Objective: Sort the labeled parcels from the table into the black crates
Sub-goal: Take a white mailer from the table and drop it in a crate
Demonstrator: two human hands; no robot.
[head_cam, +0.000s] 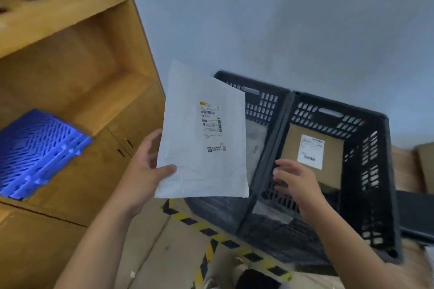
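My left hand [146, 166] pinches the lower left edge of a flat white mailer [202, 134], thumb on its front. The mailer carries a printed label and hangs over the left black crate [263, 101], hiding much of that crate's inside. A grey bag lies in the left crate. The right black crate [373, 171] stands flush beside it and holds a brown cardboard parcel [333, 164] with a white label. My right hand [298, 180] hovers over the right crate's near left corner, fingers spread and relaxed, holding nothing.
A wooden shelf unit [70, 58] fills the left side, with a blue plastic crate [37, 150] lying on its lower board. Yellow-black hazard tape [211, 232] runs across the cardboard-covered floor in front of the crates. More cardboard boxes [413, 166] stand at the right edge by the wall.
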